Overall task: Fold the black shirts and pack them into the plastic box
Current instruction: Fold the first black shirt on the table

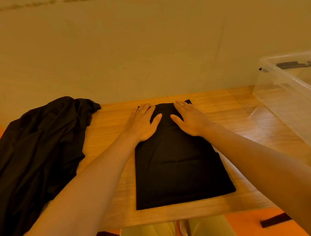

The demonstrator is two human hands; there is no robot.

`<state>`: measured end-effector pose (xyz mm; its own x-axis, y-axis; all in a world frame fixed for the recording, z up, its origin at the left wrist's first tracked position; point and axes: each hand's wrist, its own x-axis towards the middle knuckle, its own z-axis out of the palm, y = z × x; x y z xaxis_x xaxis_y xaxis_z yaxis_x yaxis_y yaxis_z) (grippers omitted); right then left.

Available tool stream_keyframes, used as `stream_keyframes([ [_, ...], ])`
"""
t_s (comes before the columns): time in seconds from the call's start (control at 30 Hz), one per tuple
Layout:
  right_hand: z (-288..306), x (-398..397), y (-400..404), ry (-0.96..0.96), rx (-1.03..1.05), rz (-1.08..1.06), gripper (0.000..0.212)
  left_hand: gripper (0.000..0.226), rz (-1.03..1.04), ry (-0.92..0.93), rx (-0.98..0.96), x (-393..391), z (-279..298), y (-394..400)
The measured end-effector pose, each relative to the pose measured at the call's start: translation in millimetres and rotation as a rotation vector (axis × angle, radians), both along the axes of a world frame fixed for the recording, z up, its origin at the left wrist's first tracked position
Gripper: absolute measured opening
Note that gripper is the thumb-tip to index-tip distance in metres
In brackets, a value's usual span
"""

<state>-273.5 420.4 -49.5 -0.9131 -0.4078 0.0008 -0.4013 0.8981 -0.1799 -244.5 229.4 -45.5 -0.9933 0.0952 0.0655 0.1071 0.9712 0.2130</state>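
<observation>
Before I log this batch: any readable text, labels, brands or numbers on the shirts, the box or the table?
None can be read. The folded black shirt, the heap of black shirts, the clear plastic box and the wooden table show no lettering in this view.

A: There is a single view, taken from the wearer's head, facing forward and tilted steeply down onto the wooden table (227,114).

B: How near does it sit?

A: Near enough that both forearms run in from the bottom corners, and the wearer's lap shows under the table's near edge. The wall (148,46) fills the upper half.

B: And the edges?

A: The wide lens bows them; the clear plastic box (289,94) is cut off at the right. No second view shares the scene.
</observation>
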Motion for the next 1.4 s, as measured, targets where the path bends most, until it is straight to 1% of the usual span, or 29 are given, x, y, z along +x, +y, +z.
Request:
stream_keyframes([
  [0.13, -10.1, -19.4, 1.7, -0.029, 0.043, -0.026, 0.068, 0.07, -0.048, -0.112, -0.08, -19.7, -9.0, -6.2],
  [0.47, -13.5, -46.5, 11.6, -0.062, 0.114, -0.155, 0.085, 0.079, -0.009, -0.132, -0.113, -47.2, -16.9, -12.9],
  [0.57, -9.5, -46.3, 11.4, -0.054, 0.083, -0.138, 0.081, 0.075, 0.026, -0.123, -0.081, -49.4, -17.3, -14.7],
  [0.63, -1.7, -40.0, 14.2, 0.026, -0.003, -0.099, 0.071, 0.067, 0.051, -0.045, -0.022, -43.9, -13.7, -15.6],
  [0.73, 15.7, -16.3, 20.6, 0.156, -0.168, 0.021, 0.051, 0.056, 0.004, 0.112, 0.071, -21.7, -2.9, -15.6],
  [0.8, 28.3, 9.7, 23.6, 0.149, -0.178, 0.144, 0.045, 0.052, -0.112, 0.14, 0.096, 3.6, 4.7, -15.1],
  [0.87, 33.3, 41.3, 29.4, 0.111, -0.14, 0.237, 0.046, 0.053, -0.248, 0.129, 0.075, 37.2, 9.4, -16.7],
  [0.93, 31.4, 74.4, 39.4, 0.072, -0.11, 0.303, 0.049, 0.058, -0.366, 0.082, 0.066, 75.5, 11.0, -20.7],
  [1.03, 17.9, 118.5, 58.8, 0.017, -0.094, 0.352, 0.054, 0.066, -0.463, -0.015, 0.068, 128.0, 4.1, -26.3],
  [1.13, 3.2, 154.0, 77.8, 0.027, -0.092, 0.339, 0.054, 0.066, -0.452, -0.047, 0.094, 164.8, -8.6, -30.5],
  [1.2, -2.7, 172.4, 88.0, 0.049, -0.086, 0.346, 0.054, 0.063, -0.419, -0.013, 0.137, 180.8, -14.7, -33.0],
  [1.3, -5.1, 188.5, 98.6, 0.031, -0.086, 0.363, 0.058, 0.059, -0.396, 0.048, 0.214, 194.9, -21.1, -32.8],
  [1.4, -6.6, 194.7, 103.0, 0.037, -0.041, 0.403, 0.065, 0.057, -0.381, 0.11, 0.23, 199.6, -24.0, -30.9],
])
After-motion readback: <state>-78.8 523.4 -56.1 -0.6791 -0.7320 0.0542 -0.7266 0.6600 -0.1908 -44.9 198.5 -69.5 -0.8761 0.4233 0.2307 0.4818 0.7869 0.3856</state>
